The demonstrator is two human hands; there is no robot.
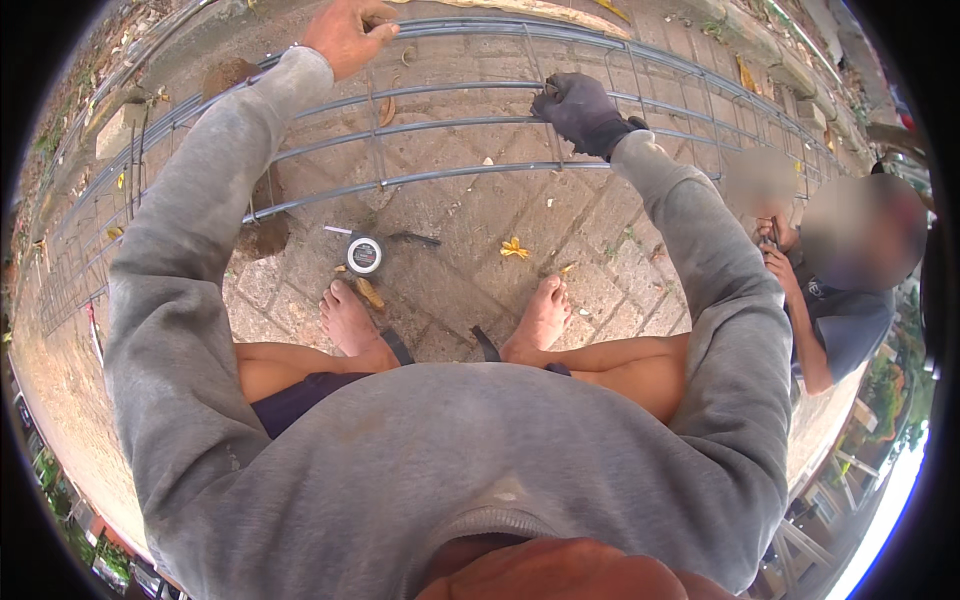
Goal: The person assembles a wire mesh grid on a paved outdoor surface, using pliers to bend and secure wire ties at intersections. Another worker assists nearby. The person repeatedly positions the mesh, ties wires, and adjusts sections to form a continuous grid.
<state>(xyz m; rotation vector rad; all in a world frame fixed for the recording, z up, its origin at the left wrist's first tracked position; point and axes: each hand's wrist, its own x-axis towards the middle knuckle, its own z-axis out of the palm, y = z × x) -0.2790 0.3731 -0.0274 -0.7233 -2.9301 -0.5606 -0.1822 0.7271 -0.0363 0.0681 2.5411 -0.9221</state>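
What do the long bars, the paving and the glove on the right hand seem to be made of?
Long bars: probably steel; smooth-looking, bluish grey, with a dull metallic sheen.
Paving: likely concrete or stone blocks; matte, dusty, with visible joints.
Glove: perhaps fabric, possibly coated; dark, matte, creased.

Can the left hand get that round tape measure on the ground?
Probably yes. The tape measure lies uncovered on the paving, nearer the feet than the metal bars. The left hand is by the far bars, so it must reach back first.
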